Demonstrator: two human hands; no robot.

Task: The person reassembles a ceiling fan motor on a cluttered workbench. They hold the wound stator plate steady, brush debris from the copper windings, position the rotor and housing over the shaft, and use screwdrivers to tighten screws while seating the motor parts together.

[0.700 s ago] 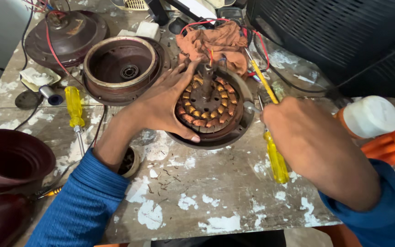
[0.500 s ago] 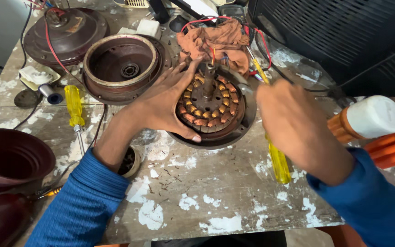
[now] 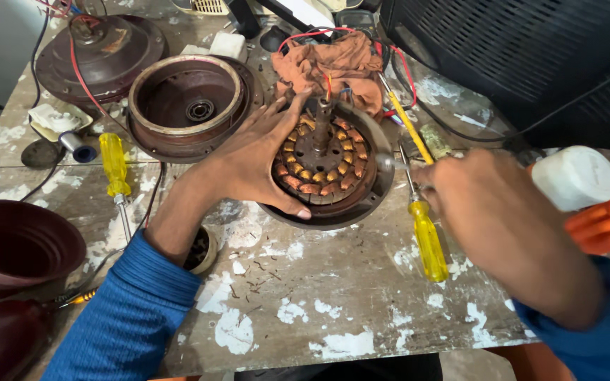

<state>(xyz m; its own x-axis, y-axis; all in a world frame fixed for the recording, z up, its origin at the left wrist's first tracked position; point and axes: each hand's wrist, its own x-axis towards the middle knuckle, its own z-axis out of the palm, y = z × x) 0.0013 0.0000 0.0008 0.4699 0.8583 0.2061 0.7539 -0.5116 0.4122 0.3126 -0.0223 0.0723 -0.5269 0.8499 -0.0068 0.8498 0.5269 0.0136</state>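
My left hand (image 3: pixel 255 159), fingers spread, cups the fan motor stator (image 3: pixel 326 164): copper coils ringing a rusty shaft. My right hand (image 3: pixel 503 219) seems to pinch something beside it; I cannot tell what.

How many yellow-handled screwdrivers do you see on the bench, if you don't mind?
3: one left of the left hand at, one below the right hand's fingers at, one slanting above them at. Others may be hidden.

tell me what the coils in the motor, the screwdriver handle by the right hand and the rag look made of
Coils: likely enamelled copper wire, glossy orange-brown bundles in a ring.
Screwdriver handle: probably hard plastic, translucent glossy yellow.
Rag: woven cloth, matte orange-brown, crumpled in soft folds.
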